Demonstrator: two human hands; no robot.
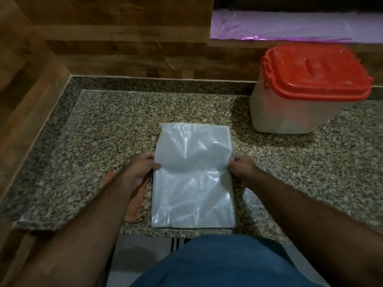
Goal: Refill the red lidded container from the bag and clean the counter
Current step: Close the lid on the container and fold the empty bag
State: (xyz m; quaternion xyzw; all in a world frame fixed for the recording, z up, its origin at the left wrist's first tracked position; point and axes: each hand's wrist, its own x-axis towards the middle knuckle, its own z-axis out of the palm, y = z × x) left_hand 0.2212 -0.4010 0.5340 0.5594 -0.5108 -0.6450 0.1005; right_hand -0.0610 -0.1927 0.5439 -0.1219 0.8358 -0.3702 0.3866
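A flat, white, woven-plastic bag [193,177] lies on the speckled granite tabletop [87,129], close to its near edge, and is gripped at mid-length on both sides. The left hand [143,167] is curled round the bag's left edge, with the thumb lying on top; the right hand [241,167] pinches the right edge. The bag looks flattened, and the far half appears to be raised slightly, so the step in hand is judged to be the folding or smoothing of the bag; whether anything is left inside cannot be told.

The translucent square plastic container with the red lid [306,90] stands well apart at the far right, lid on, with a thin film caught under the lid. An orange cloth [136,201] lies partly under the left forearm, just beside the bag.

If the bag is indeed spent, it would next be set aside, and the cloth taken up for wiping.
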